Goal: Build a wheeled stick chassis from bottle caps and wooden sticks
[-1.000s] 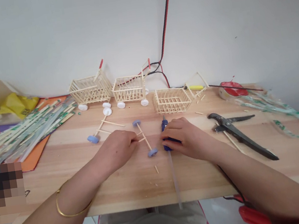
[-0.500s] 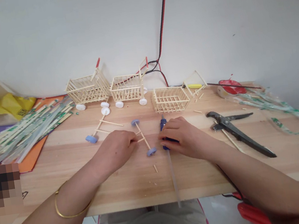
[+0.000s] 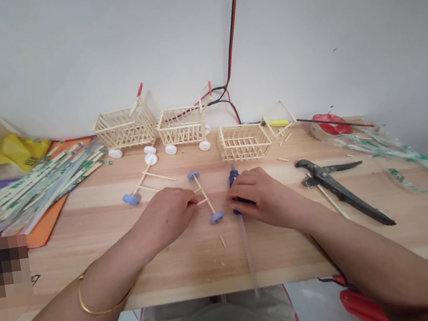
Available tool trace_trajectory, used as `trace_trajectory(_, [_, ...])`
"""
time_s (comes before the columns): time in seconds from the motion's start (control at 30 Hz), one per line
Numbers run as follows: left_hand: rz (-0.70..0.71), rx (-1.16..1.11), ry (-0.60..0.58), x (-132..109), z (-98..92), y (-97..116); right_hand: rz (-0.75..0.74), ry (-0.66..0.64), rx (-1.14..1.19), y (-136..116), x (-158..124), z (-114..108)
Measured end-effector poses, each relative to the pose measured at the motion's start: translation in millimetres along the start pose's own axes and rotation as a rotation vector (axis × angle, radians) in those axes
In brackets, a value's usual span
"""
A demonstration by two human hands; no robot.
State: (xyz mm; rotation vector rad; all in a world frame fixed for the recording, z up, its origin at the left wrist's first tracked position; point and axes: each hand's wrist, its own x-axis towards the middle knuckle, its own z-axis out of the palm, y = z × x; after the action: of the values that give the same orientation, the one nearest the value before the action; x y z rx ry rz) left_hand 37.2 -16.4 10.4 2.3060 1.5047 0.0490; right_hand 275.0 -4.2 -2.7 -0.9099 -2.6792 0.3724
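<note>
My left hand (image 3: 173, 211) is closed, its fingers pinching the short sticks of a small wheel axle frame (image 3: 204, 196). That frame is a thin wooden stick with a blue wheel at each end. My right hand (image 3: 261, 196) wraps round a blue hot glue gun (image 3: 233, 178) lying on the table, nozzle pointing away from me. A long clear glue stick (image 3: 249, 256) runs out of its back toward the table edge. Left of my hands lies a second axle frame (image 3: 142, 182), with one white and one blue wheel and two sticks reaching right.
Two wheeled stick carts (image 3: 126, 130) (image 3: 182, 127) stand by the wall. A wheelless stick basket (image 3: 244, 143) sits beyond the glue gun. Black pliers (image 3: 332, 183) lie at right. Wrapped sticks (image 3: 42, 182) are piled at left, a red-stained bowl (image 3: 330, 125) at back right.
</note>
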Motion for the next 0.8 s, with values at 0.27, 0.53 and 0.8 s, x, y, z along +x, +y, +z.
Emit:
trace_trajectory(0.27, [-0.005,0.003,0.005,0.0,-0.3,1.3,-0.008,0.007,0.003,0.1,-0.1,0.3])
trace_trajectory(0.53, [-0.015,0.022,-0.004,0.1,-1.8,3.2,0.0,-0.019,0.01,-0.4,0.5,0.8])
trace_trajectory(0.8, [-0.01,0.038,-0.009,0.3,-1.7,3.8,-0.008,-0.01,0.017,-0.4,0.4,1.7])
